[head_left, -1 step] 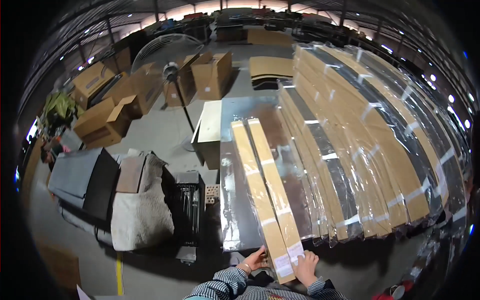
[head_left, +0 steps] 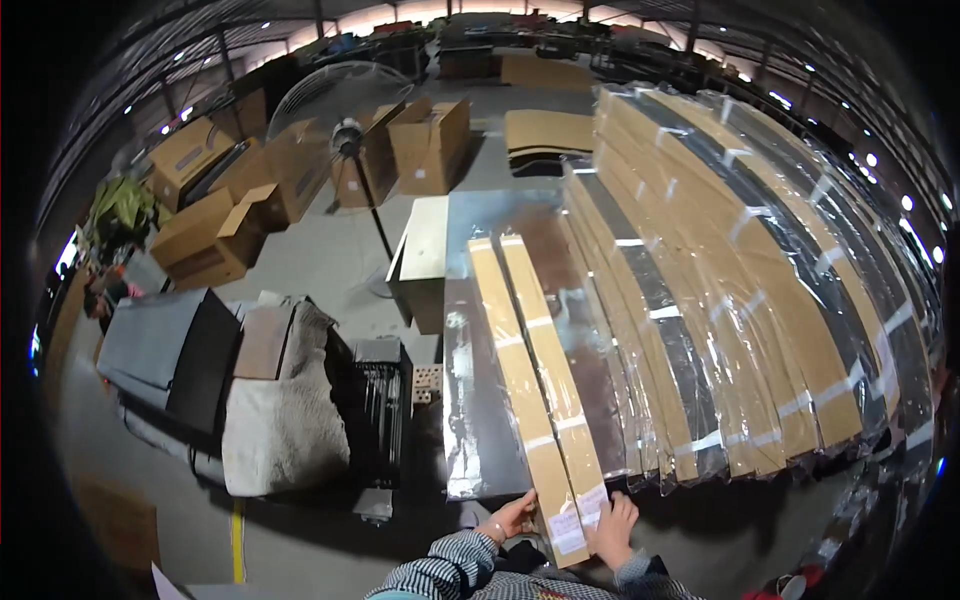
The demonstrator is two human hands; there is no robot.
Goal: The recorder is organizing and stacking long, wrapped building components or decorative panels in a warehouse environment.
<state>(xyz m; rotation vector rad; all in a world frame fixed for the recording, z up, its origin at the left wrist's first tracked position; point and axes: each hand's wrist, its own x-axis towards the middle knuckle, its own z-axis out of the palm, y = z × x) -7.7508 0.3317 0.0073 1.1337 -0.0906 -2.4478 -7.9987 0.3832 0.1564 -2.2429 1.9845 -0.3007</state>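
The long pack (head_left: 535, 390), two flat cardboard-brown strips wrapped side by side in clear film, lies lengthwise on the shiny bench (head_left: 470, 400), running from the lower middle of the frame up toward the centre; I judge it lies along the bench so its whole length is borne. Its near end, with white labels (head_left: 575, 520), sticks out toward me, and that is where I have it. My left hand (head_left: 512, 520) grips the left edge of that end, fingers curled along the side, and my right hand (head_left: 612, 525) lies flat on the right edge, fingers spread and pointing up the pack, so both hands are closed about the one end with the pack between them. Both forearms in checked sleeves (head_left: 450, 575) come in from the bottom edge, close together, wrists low. To the right, a broad stack of like packs (head_left: 740, 300) fans out, overlapping, filling the right half of the frame. At upper left stand open cartons (head_left: 425, 140) and a fan (head_left: 340, 130) on the floor; at lower left a grey cloth (head_left: 285, 420) drapes over something dark.
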